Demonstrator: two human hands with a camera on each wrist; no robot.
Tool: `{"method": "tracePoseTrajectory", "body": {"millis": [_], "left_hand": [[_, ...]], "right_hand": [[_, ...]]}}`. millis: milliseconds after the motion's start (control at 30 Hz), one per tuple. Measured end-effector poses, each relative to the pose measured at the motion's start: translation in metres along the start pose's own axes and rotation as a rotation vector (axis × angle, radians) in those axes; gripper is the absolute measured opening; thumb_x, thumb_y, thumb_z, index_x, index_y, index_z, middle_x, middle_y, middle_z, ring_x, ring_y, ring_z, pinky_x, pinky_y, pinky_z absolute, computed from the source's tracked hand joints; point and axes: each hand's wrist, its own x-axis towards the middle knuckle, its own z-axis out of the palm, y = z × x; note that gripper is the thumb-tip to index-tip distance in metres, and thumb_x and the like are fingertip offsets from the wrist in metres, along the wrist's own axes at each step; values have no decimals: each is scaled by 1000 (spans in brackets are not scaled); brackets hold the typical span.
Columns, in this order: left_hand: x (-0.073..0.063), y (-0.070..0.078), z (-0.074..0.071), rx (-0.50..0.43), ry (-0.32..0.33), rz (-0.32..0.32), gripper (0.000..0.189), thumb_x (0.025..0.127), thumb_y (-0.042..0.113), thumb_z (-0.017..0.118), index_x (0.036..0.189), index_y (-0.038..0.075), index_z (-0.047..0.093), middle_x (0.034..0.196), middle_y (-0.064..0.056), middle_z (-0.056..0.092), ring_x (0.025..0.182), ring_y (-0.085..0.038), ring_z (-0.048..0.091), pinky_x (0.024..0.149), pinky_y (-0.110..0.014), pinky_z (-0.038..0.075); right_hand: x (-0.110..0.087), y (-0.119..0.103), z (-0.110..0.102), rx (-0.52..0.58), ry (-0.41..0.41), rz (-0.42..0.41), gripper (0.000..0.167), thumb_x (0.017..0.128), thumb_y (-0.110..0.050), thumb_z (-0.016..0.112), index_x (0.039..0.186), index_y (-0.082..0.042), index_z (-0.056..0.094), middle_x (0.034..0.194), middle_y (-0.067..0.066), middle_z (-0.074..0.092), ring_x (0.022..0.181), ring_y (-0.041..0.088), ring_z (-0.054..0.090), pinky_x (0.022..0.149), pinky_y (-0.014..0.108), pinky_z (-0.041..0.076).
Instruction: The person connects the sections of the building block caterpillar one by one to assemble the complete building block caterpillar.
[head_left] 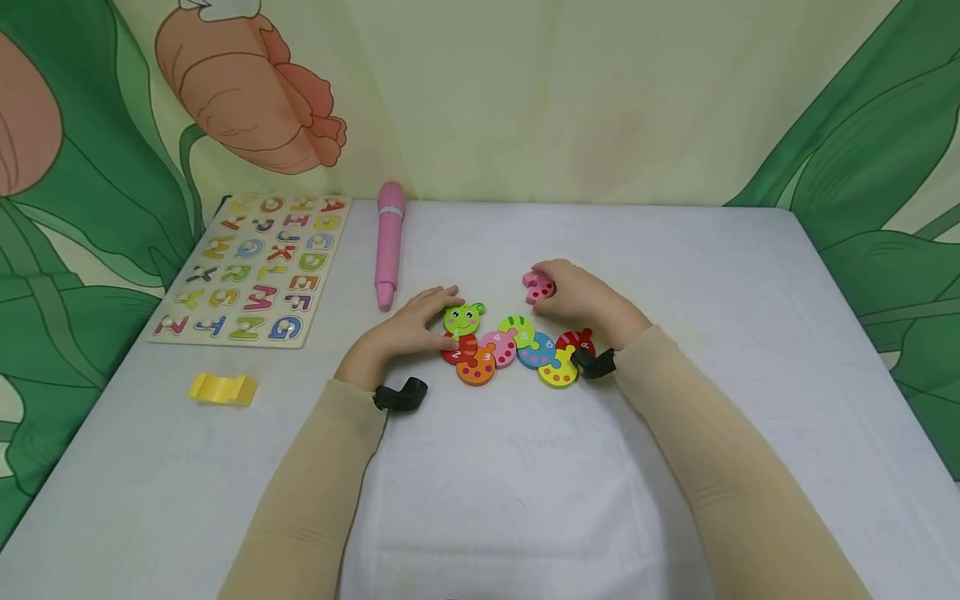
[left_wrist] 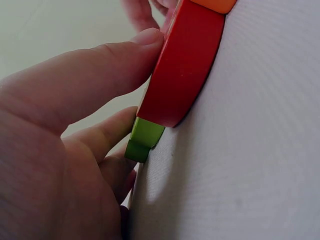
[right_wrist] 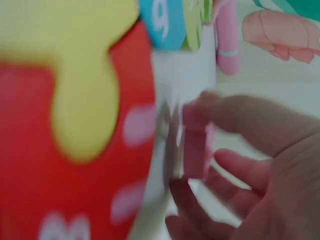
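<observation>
A wooden caterpillar puzzle lies mid-table, its numbered pieces linked in a wavy row from the smiling green head (head_left: pixel 462 318) to a red spotted piece (right_wrist: pixel 30 145) on the right. My left hand (head_left: pixel 401 333) rests at the head end. Its thumb touches the red piece (left_wrist: pixel 187 65) below the head, and its extended fingers touch the green head's edge. Behind the row, my right hand (head_left: pixel 581 296) pinches a loose pink spotted piece (head_left: pixel 537 288) between thumb and fingers. In the right wrist view this pink piece stands on edge, close to the white tabletop.
An alphabet puzzle board (head_left: pixel 251 271) lies at the back left. Right of it is a pink pen-shaped stick (head_left: pixel 388 246). A small yellow arched block (head_left: pixel 222 389) sits at the left front. A printed curtain (head_left: pixel 525 100) hangs behind the white table (head_left: pixel 750 333).
</observation>
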Motion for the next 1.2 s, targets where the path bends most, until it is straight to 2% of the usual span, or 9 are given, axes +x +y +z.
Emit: {"method": "tracePoseTrajectory", "body": {"millis": [100, 200, 333, 533, 667, 800, 1100, 1200], "left_hand": [[0, 1, 0, 5, -2, -3, 66, 76, 31, 66, 135, 22, 40, 152, 6, 19, 141, -18, 6, 111, -53, 14], [0, 2, 0, 9, -6, -7, 66, 76, 32, 66, 135, 23, 40, 152, 6, 19, 141, -18, 6, 111, -54, 13], [-1, 2, -1, 13, -5, -9, 66, 76, 32, 66, 135, 23, 40, 152, 5, 19, 141, -19, 6, 111, -54, 13], [-1, 3, -1, 13, -4, -9, 66, 76, 31, 66, 136, 22, 40, 152, 4, 19, 141, -20, 6, 110, -56, 13], [-1, 3, 0, 12, -4, -12, 66, 76, 31, 66, 136, 22, 40, 152, 4, 19, 141, -20, 6, 110, -57, 13], [-2, 3, -1, 9, -3, -14, 66, 76, 31, 66, 136, 22, 40, 152, 5, 19, 141, -19, 6, 110, -55, 14], [-2, 3, -1, 9, -8, -12, 67, 75, 32, 66, 136, 23, 39, 152, 5, 18, 141, -20, 6, 109, -56, 16], [-2, 3, -1, 9, -7, -13, 67, 75, 32, 66, 136, 23, 39, 152, 5, 18, 141, -20, 6, 109, -56, 17]], "right_hand": [[-5, 1, -4, 34, 4, -17, 70, 83, -21, 64, 142, -10, 28, 143, 12, 30, 126, 28, 34, 101, 45, 39], [-12, 5, -8, 88, 19, -64, 70, 83, -22, 64, 141, -8, 28, 143, 15, 28, 118, 29, 41, 97, 43, 43], [-20, 18, -9, 158, 30, -95, 69, 83, -22, 64, 141, -13, 28, 142, 14, 25, 111, 29, 46, 93, 41, 46], [-29, 34, -8, 243, -3, -75, 67, 84, -19, 62, 141, -21, 27, 144, 11, 23, 123, 34, 39, 94, 44, 46], [-32, 41, -8, 285, -16, -84, 65, 85, -16, 61, 140, -21, 28, 143, 10, 29, 123, 31, 38, 94, 44, 45], [-34, 45, -8, 311, -12, -103, 61, 85, -14, 59, 138, -19, 30, 142, 8, 31, 128, 29, 32, 99, 47, 40], [-48, 52, -11, 382, 7, -90, 60, 86, -18, 59, 138, -24, 31, 143, 4, 30, 126, 33, 39, 97, 48, 42], [-56, 56, -10, 401, 21, -77, 63, 86, -23, 59, 141, -20, 27, 145, 6, 27, 128, 34, 38, 96, 48, 43]]}}
